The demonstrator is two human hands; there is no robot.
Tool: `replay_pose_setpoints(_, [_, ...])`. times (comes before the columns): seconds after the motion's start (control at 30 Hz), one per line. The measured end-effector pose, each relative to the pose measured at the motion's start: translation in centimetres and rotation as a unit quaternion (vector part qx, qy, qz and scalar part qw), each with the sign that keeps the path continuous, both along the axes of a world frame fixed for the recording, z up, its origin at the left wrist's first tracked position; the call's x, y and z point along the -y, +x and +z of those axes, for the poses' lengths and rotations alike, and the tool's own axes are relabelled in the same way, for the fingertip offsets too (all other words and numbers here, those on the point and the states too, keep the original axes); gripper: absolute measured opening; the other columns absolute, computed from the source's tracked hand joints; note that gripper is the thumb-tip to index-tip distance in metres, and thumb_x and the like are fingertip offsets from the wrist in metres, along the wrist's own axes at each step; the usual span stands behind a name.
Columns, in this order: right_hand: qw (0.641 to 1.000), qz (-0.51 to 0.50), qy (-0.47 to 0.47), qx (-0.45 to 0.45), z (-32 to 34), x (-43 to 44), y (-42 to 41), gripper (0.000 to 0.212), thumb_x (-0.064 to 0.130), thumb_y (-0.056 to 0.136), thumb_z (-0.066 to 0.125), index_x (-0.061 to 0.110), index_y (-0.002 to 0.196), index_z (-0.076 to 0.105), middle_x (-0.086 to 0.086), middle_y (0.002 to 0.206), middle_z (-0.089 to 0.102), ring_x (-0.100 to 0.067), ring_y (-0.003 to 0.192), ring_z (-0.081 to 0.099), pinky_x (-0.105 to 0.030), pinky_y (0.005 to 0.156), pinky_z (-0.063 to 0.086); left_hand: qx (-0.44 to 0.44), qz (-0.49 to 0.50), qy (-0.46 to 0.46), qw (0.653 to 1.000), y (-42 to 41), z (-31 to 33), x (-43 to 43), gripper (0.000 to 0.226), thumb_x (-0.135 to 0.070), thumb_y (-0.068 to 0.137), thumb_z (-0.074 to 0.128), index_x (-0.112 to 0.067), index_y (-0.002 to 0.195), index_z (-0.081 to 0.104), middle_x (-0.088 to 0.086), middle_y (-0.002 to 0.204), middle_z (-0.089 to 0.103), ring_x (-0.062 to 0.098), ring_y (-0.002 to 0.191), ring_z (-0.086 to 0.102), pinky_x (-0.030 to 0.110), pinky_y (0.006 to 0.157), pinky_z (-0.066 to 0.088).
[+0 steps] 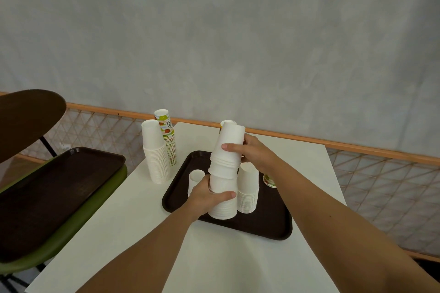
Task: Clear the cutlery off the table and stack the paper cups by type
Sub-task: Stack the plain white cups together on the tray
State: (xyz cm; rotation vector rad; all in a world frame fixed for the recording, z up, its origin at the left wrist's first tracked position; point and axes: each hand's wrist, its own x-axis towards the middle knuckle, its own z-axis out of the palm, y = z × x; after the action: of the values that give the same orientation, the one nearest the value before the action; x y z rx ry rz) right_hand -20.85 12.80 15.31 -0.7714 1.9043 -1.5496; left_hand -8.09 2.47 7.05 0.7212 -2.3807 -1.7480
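Steadily grip the lower half of the white stack (223, 207) with the left hand (207, 197) clamped round it. With the right hand (253, 153) curled round the tilted upper half, straighten, then press down square. Sharing the brown tray (262, 226): small white cup (196, 178) left, shorter stack (248, 192) right, printed cup (269, 179) by its right rim.

Left hand (205, 198), right hand (253, 153) round cups (224, 169)

bare table (226, 264) open on near side, tall cup stacks (156, 157) blocking far-left corner, tray (269, 228) crowded, gaps seemingly narrow
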Motion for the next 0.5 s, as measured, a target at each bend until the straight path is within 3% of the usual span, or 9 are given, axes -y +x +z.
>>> replay_pose_setpoints(0.2, [0.999, -0.024, -0.024, 0.022, 0.3, 0.0, -0.8, 0.05, 0.029, 0.079, 0.073, 0.016, 0.124, 0.054, -0.004, 0.116, 0.065, -0.021, 0.104, 0.063, -0.037, 0.083, 0.053, 0.009, -0.001, -0.023, 1.0, -0.4, 0.2, 0.0, 0.07, -0.034, 0.071, 0.078, -0.022, 0.128, 0.04, -0.006, 0.114, 0.051, 0.015, 0.108, 0.049, 0.036, 0.098, 0.045])
replay_pose_setpoints(0.4, [0.997, -0.043, -0.065, 0.022, 1.6, -0.1, -1.4, 0.051, 0.025, 0.079, 0.073, 0.015, 0.125, 0.054, -0.003, 0.117, 0.065, -0.018, 0.102, 0.063, -0.028, 0.07, 0.053, 0.005, 0.026, -0.028, 0.999, -0.8, 0.1, 0.2, 0.084, -0.032, 0.069, 0.08, -0.018, 0.134, 0.03, -0.005, 0.113, 0.046, 0.015, 0.105, 0.046, 0.035, 0.096, 0.044])
replay_pose_setpoints(0.5, [0.994, -0.064, -0.091, 0.024, 2.5, -0.2, -1.9, 0.05, 0.024, 0.079, 0.073, 0.014, 0.124, 0.054, -0.004, 0.115, 0.064, -0.019, 0.102, 0.063, -0.029, 0.071, 0.053, 0.0, 0.025, -0.031, 0.999, -1.2, -0.1, 0.3, 0.09, -0.033, 0.068, 0.081, -0.021, 0.138, 0.025, -0.004, 0.119, 0.045, 0.014, 0.107, 0.044, 0.036, 0.097, 0.043])
